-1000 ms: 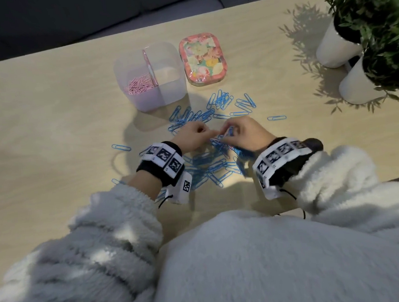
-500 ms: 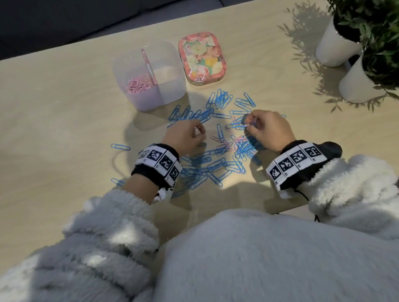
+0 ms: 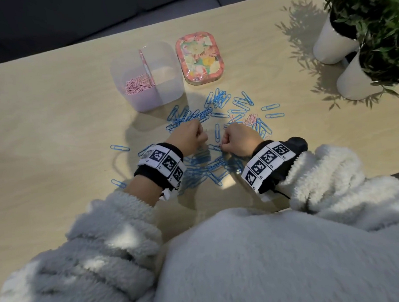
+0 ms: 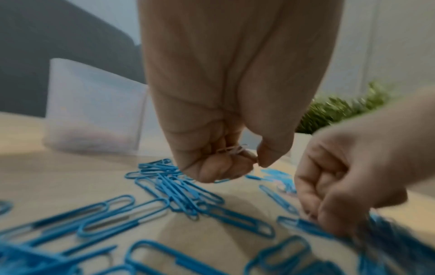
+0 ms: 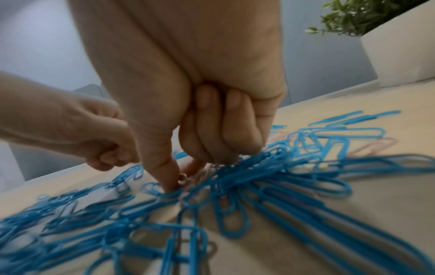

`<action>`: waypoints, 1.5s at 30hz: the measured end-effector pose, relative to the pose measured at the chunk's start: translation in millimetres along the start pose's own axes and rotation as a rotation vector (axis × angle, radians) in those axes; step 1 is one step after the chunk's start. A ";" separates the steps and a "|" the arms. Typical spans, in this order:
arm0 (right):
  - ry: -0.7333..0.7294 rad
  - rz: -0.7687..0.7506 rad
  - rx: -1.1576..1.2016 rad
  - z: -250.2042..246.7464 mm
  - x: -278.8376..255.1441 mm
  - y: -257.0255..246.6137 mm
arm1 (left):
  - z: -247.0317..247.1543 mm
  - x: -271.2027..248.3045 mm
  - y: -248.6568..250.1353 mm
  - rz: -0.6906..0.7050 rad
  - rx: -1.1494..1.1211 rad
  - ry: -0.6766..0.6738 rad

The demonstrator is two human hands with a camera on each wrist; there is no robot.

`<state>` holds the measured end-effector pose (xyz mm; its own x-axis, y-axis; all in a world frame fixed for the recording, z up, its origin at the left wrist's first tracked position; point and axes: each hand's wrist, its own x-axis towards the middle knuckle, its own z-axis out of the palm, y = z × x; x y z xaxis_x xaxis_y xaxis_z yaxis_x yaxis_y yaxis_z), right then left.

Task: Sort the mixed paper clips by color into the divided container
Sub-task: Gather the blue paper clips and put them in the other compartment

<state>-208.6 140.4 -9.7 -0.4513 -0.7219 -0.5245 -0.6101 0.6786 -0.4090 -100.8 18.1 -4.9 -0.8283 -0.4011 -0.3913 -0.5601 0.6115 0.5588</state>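
Head view takes in the whole worktop (image 3: pixel 41 108): the clear divided container (image 3: pixel 169 83) stands at the far side with pink paper clips (image 3: pixel 136 83) in its left compartment only, a floral tin (image 3: pixel 199 57) sits just beside it on the right, and two white plant pots (image 3: pixel 334 44) stand at the far right. Blue paper clips (image 3: pixel 216 101) lie scattered between the container and the person, with a few loose pink clips (image 3: pixel 250 120) among them, just beyond the right hand (image 3: pixel 238 140). From above both hands show only as fists, the left hand (image 3: pixel 187 137) close beside the right. Left wrist view alone shows what the left grip contains: the fingers (image 4: pixel 212 167) are curled in around a small bundle of pale pink clips (image 4: pixel 231 149), thumb tip close by, the fist just over the blue heap. Right wrist view shows the right grip with three fingers folded into the palm while thumb and forefinger reach down together into the blue tangle, closing on a small pink clip (image 5: pixel 183 180) at the worktop.
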 end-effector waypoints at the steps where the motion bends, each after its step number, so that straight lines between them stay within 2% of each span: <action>1: 0.005 -0.013 0.001 1.6 0.0 0.3 | -2.4 -0.1 -1.9 -0.022 -0.091 -0.006; 3: 0.038 -0.057 0.058 2.0 1.8 4.4 | -5.4 -1.2 -3.8 -0.066 -0.333 -0.022; 5: 0.095 -0.105 0.245 -2.4 5.0 11.9 | -5.5 -3.6 -3.5 -0.094 -0.549 -0.064; 8: 0.138 -0.075 0.625 -16.9 2.6 25.0 | -1.9 -3.9 -0.8 -0.132 -0.687 -0.130; 10: 0.102 -0.023 0.796 -26.9 -1.6 36.7 | 1.6 -1.9 5.9 -0.173 -0.712 -0.147; 12: 0.077 -0.005 0.964 -33.0 -5.1 46.0 | 4.9 -0.9 15.4 -0.186 -0.673 -0.146; 14: 0.106 0.027 1.128 -35.7 -8.0 52.8 | 10.5 1.2 23.4 -0.142 -0.561 -0.161; 16: 0.114 0.101 1.298 -36.9 -12.4 56.6 | 18.2 3.0 27.1 -0.076 -0.358 -0.159; 18: 0.052 0.196 1.397 -35.9 -16.5 57.8 | 26.6 2.7 29.8 -0.029 -0.138 -0.138; 20: 0.025 0.258 1.370 -30.7 -19.4 55.9 | 34.4 0.6 35.0 0.014 0.037 -0.092; 21: 0.058 0.259 1.266 -25.5 -18.6 55.9 | 36.9 -0.5 38.3 0.030 0.106 -0.058; 25: 0.236 0.049 0.563 -5.1 -13.5 58.5 | 41.6 -2.5 45.9 0.023 0.225 0.033; 28: 0.293 0.014 0.214 -7.0 -11.7 49.4 | 39.6 -4.0 42.0 -0.007 0.216 -0.001; 33: 0.202 -0.020 -0.019 -11.5 -4.2 36.9 | 33.7 -10.9 28.8 -0.013 0.210 -0.078; 36: 0.144 -0.022 0.001 -14.7 2.6 39.7 | 31.5 -16.7 19.2 -0.008 0.226 -0.095; 41: 0.048 -0.087 0.532 -29.4 5.0 37.6 | 22.9 -25.9 11.7 0.008 0.280 -0.090; 45: -0.102 -0.044 0.789 -59.7 11.1 -3.4 | 19.4 -32.9 3.6 0.035 0.280 -0.093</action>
<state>-250.4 122.0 30.5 -0.3519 -0.7604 -0.5458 0.0321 0.5729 -0.8190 -75.3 46.6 -4.1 -0.8348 -0.3204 -0.4477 -0.4948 0.7933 0.3548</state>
